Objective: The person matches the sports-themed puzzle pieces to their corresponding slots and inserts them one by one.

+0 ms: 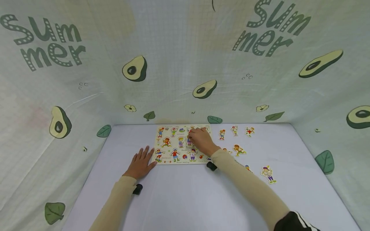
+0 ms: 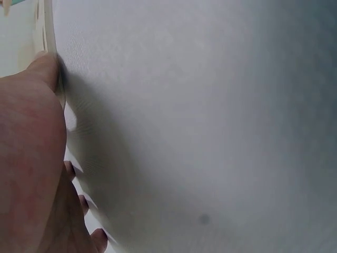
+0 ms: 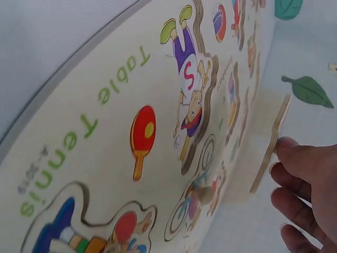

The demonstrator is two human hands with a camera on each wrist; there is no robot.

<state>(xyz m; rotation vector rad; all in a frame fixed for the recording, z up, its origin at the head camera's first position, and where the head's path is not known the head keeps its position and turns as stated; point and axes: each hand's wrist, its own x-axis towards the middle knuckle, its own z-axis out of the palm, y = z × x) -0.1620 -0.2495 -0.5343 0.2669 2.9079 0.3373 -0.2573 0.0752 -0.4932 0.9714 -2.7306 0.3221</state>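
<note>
A wooden puzzle board (image 1: pixel 170 162) printed with sports figures lies at the back of the table. Thumb and fingers of my right hand (image 1: pixel 200 140) pinch a thin wooden puzzle piece (image 3: pixel 269 147), seen edge-on in the right wrist view and held above the board's surface. My left hand (image 1: pixel 140 164) lies flat with fingers spread, its thumb at the board's left front edge. The left wrist view shows that thumb (image 2: pixel 45 68) against the board's side. A printed table tennis bat (image 3: pixel 142 138) and a figure with an S on the shirt (image 3: pixel 188 74) show on the board.
Several loose figure pieces lie right of the board, among them a running figure (image 1: pixel 239 150) and a figure in a purple cap (image 1: pixel 268 175). My right forearm partly covers others. A cloth backdrop with avocado prints (image 1: pixel 135 68) rises behind the white table (image 1: pixel 179 195).
</note>
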